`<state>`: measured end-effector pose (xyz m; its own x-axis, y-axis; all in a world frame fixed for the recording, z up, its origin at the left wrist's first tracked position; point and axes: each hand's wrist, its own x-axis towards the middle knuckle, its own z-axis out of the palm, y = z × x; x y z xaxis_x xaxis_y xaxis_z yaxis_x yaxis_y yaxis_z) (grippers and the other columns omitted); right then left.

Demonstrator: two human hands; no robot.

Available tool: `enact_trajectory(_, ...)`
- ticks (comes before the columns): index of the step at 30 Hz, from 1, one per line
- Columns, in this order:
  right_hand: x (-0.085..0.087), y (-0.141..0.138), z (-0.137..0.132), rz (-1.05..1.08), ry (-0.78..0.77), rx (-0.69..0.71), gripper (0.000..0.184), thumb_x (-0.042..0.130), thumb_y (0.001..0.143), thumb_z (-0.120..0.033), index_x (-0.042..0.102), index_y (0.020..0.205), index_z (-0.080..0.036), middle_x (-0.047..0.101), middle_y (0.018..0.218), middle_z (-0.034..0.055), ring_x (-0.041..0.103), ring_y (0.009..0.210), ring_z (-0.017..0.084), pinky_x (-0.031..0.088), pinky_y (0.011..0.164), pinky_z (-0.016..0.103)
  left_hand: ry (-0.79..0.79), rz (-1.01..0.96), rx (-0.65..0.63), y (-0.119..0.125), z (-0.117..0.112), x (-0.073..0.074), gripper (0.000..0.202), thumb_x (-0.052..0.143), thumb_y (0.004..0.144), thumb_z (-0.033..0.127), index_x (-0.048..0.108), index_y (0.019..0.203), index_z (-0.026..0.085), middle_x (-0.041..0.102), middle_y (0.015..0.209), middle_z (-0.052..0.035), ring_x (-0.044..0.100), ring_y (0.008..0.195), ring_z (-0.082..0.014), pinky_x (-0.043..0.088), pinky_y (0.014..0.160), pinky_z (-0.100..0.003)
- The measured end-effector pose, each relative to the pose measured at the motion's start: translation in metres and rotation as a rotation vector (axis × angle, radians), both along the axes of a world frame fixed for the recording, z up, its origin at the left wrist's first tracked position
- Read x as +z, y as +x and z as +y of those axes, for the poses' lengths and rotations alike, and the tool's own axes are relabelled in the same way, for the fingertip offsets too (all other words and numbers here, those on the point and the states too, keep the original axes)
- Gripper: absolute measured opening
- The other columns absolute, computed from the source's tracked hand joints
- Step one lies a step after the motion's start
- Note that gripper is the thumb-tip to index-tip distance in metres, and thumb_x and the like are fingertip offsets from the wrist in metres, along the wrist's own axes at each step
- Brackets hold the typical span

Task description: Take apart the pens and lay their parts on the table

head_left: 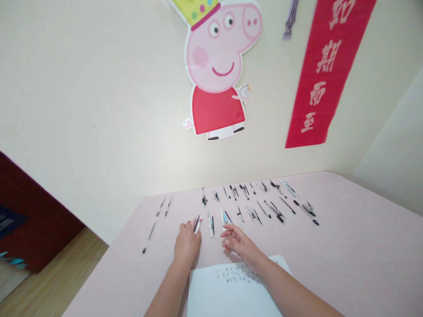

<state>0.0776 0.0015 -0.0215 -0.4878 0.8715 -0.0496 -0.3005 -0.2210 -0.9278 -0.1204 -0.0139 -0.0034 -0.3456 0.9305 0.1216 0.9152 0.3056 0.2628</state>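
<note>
My left hand (pixel 187 241) rests low over the pink tabletop, its fingers curled about a white pen with pink parts (pixel 198 226). A thin dark refill (pixel 196 223) shows right beside that pen. To the right of it lie a white pen (pixel 210 225) and a dark refill (pixel 213 225), apart from both hands. My right hand (pixel 239 242) hovers palm inward with fingers loosely apart and nothing visible in them. Its fingertips are close to a light blue and white pen (pixel 225 217) and a dark pen part (pixel 228 217). An open notebook (pixel 228 295) with handwriting lies beneath my right forearm.
Several disassembled pens, refills and caps lie in two rows at the back right, such as a black refill (pixel 288 205). Clear pen barrels (pixel 168 205) and a long refill (pixel 150 235) lie left. The table (pixel 346 246) meets a wall with a pig cutout (pixel 218 79) and red banner (pixel 330 75).
</note>
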Motion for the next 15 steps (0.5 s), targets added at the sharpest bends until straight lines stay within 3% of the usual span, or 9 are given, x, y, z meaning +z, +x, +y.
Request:
enact_trajectory(5, -0.001, 0.000, 0.000, 0.029, -0.001, -0.002, 0.050, 0.072, 0.063, -0.037, 0.048, 0.105, -0.025, 0.052, 0.092, 0.0011, 0.056, 0.073, 0.013, 0.046, 0.067, 0.032, 0.008, -0.012, -0.008, -0.001, 0.009, -0.002, 0.031, 0.039, 0.083, 0.018, 0.054, 0.110, 0.014, 0.050, 0.094, -0.0085, 0.058, 0.077, -0.0161, 0.041, 0.070, -0.026)
enact_trajectory(15, 0.003, -0.001, -0.002, 0.000, -0.040, -0.026, 0.050, 0.069, 0.065, -0.034, 0.047, 0.109, -0.026, 0.052, 0.093, 0.0021, 0.056, 0.073, 0.014, 0.047, 0.066, 0.032, 0.009, 0.008, 0.027, -0.011, 0.048, -0.003, 0.035, 0.036, 0.084, 0.016, 0.056, 0.113, 0.014, 0.051, 0.094, -0.0098, 0.060, 0.078, -0.0157, 0.041, 0.072, -0.024)
